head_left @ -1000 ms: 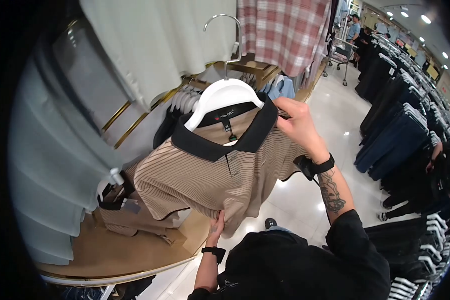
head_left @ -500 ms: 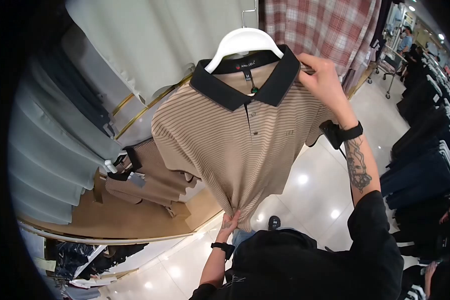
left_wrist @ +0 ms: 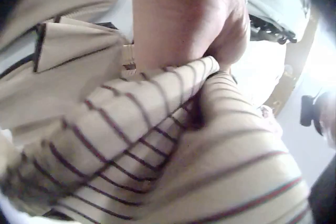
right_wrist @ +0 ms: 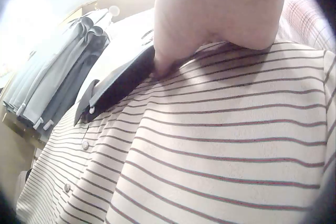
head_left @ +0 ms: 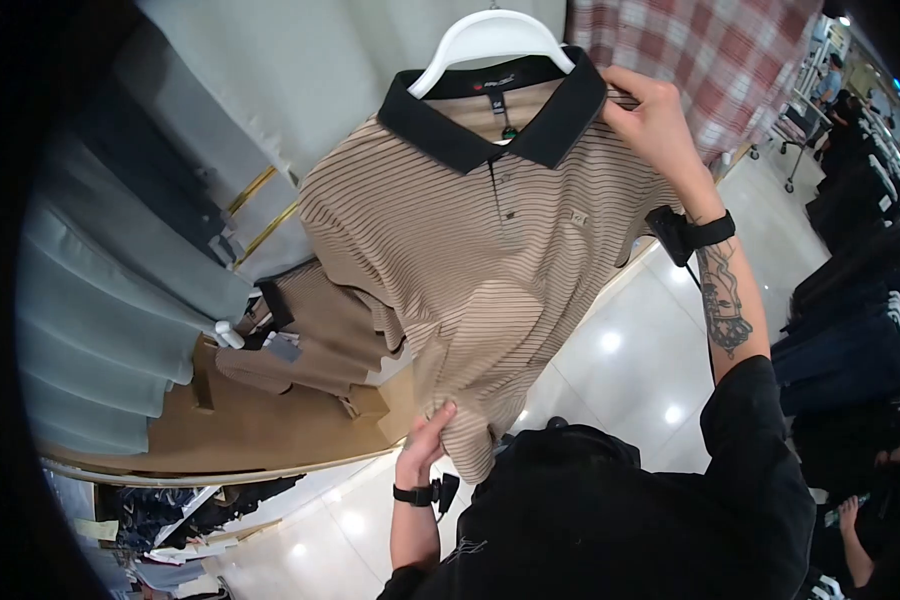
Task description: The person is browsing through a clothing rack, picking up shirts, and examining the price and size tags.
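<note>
A tan polo shirt with dark stripes and a black collar hangs on a white hanger in front of me. With my right hand I pinch its shoulder right beside the collar; in the right wrist view the fingertips sink into the striped cloth at the collar's edge. Low on the shirt, my left hand grips the bunched hem, thumb on top. Folds of the striped cloth run out from that hand in the left wrist view, its fingers partly hidden.
Pale grey-green trousers hang at the left, and a red plaid garment behind the right hand. Another brown shirt lies over a wooden shelf. Racks of dark trousers line the right side across a shiny floor.
The shirt and hanger have shifted up in the head view, and the collar now faces me more squarely. My left hand still holds the hem, which now bulges outward above it.
</note>
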A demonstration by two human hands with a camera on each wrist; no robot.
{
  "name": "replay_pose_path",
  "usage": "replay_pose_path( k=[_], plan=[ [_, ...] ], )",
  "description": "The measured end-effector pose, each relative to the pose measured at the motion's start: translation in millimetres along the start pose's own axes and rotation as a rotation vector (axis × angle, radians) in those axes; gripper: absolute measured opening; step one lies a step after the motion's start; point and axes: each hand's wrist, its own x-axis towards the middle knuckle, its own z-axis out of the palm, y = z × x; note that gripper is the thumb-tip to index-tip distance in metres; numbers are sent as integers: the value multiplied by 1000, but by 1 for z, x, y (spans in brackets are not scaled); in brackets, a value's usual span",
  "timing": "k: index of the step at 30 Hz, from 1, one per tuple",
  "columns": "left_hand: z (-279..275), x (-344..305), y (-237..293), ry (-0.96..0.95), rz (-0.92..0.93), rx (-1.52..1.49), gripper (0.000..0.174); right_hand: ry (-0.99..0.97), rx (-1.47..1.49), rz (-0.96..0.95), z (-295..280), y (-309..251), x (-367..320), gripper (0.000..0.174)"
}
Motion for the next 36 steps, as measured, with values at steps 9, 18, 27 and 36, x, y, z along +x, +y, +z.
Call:
replay_pose_path(
  k=[9, 18, 27, 36],
  plan=[
    [19, 3, 73, 37, 96, -452, 37, -24, 5, 51, 25, 2, -14, 25],
    [9, 8, 79, 3, 155, -293, 54, -29, -30, 93, 28, 10, -20, 27],
    [8, -32, 71, 105, 382, -226, 83, -88, 4, 68, 17, 25, -20, 28],
    [65, -42, 83, -40, 234, 422, 61, -315, 203, -27, 11, 18, -72, 19]
  ],
)
